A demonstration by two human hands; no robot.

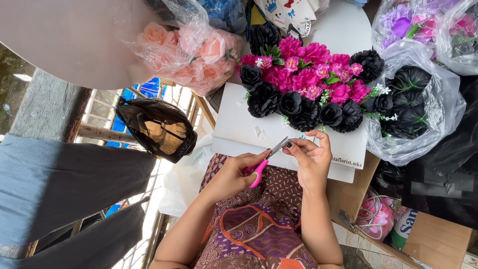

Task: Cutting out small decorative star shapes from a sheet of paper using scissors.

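Crowding white board (239,124): bagged artificial flowers (408,99), cardboard box (433,239).

Left hand (238,172) grips pink scissors (266,162); right hand (311,157) at blades.

White board (239,124) under black and pink flower arrangement (308,89).

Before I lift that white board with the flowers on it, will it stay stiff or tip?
The white board looks flat and rigid, so it probably won't flop. The pink and black flowers crowd its far half, so it may tip that way. The blooms look light but easily crushed.
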